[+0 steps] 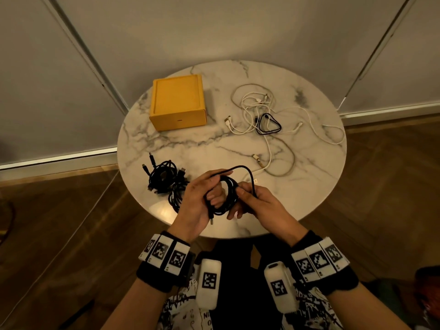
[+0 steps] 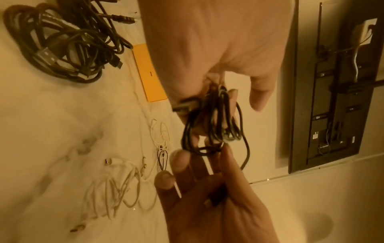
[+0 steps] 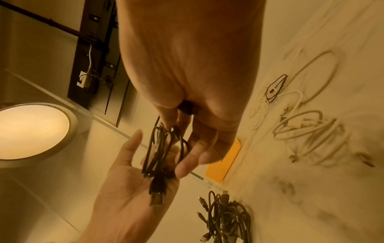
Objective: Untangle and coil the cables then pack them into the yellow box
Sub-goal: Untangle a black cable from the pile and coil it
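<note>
Above the table edge (image 1: 309, 210), black cable coil (image 1: 223, 201) apparently between both hands' fingers (image 1: 214, 198).

Warm, dim indoor light; a round ceiling lamp (image 3: 31, 131) glows in the right wrist view. Both wrist views are blurred and yellow-tinted. The head view bends straight lines at its edges.

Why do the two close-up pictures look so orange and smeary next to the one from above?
Head view: fairly sharp, dim warm light, wall lines bowed by the wide lens, glare on the table edge. Left wrist view: strong orange cast, white cables blurred. Right wrist view: same cast, a bright lamp washes out, the black cable is slightly soft.
</note>
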The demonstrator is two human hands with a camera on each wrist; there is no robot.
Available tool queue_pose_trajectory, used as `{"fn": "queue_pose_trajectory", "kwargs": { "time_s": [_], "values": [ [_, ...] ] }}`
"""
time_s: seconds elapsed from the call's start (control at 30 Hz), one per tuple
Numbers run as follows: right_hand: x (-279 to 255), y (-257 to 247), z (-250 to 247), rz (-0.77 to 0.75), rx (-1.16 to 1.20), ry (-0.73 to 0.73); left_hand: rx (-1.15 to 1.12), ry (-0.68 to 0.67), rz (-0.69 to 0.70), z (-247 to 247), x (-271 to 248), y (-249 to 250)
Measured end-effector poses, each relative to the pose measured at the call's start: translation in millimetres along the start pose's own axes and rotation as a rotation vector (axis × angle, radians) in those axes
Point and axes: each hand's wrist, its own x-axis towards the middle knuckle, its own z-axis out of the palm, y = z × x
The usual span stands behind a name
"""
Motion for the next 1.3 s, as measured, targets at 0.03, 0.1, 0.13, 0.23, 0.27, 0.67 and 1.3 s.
{"fn": "queue_pose_trajectory", "kwargs": {
  "time_s": [0.03, 0.1, 0.13, 0.23, 0.27, 0.67, 1.3],
  "values": [
    [0.2, 1.0, 0.9, -0.013, -0.015, -0.006, -0.001, 0.039, -0.012, 0.7, 0.5, 0.2],
    [0.0, 3.7, 3.5, -0.049, -0.039, 0.004, 0.050, 0.166, -0.019, 0.6, 1.0, 1.1],
    [-1.4, 4.0, 3.9, -0.066, -0.040, 0.032, 0.061, 0.216, -0.016, 0.1, 0.9, 1.1],
    [-4.6, -2.3, 5.9, -0.109, -0.046, 0.148, 0.066, 0.265, 0.020, -0.3, 0.3, 1.5],
    [-4.5, -6.5, 6.5, -0.121, -0.084, 0.178, 0.086, 0.268, 0.037, 0.0, -0.2, 1.8],
    [11.5, -25.8, -47.1, -0.168, -0.937, 0.215, 0.271, 0.076, 0.099, 1.3, -3.4, 12.3],
    [15.5, -32.8, -8.8, 0.126, 0.510, 0.234, 0.197, 0.166, 0.233, 27.4, 1.9, 16.9]
  ]
}}
